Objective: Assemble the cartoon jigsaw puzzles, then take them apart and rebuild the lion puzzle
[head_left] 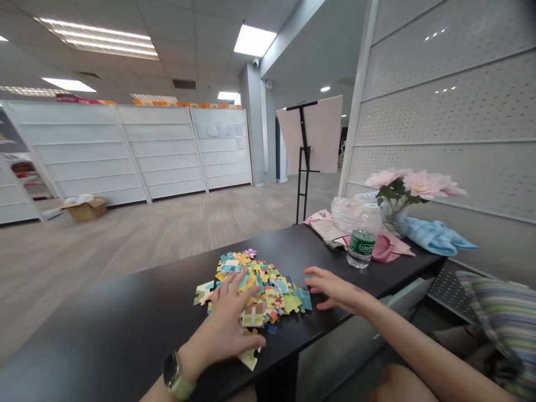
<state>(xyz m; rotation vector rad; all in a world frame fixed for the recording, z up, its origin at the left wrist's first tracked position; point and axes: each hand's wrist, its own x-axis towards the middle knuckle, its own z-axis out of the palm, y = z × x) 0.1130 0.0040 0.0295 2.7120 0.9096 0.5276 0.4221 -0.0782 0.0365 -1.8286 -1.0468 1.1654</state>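
Note:
A heap of colourful jigsaw puzzle pieces [272, 287] lies on the dark table [125, 329]. My left hand [228, 318], with a watch [176, 374] on its wrist, rests over the left and near side of the heap, fingers spread. Its thumb is close to a few pale yellow pieces [250, 357] at the near edge. Just right of the heap is my right hand [335, 290], fingers apart and curved a little, beside a teal piece [304, 298]. I see nothing held in either hand.
At the table's right end stand a water bottle [360, 245], a vase of pink flowers [396, 215], a blue cloth [438, 235] and a pink cloth [387, 248]. A striped cushion [502, 318] is at the right. Beyond the table stands an easel [302, 167].

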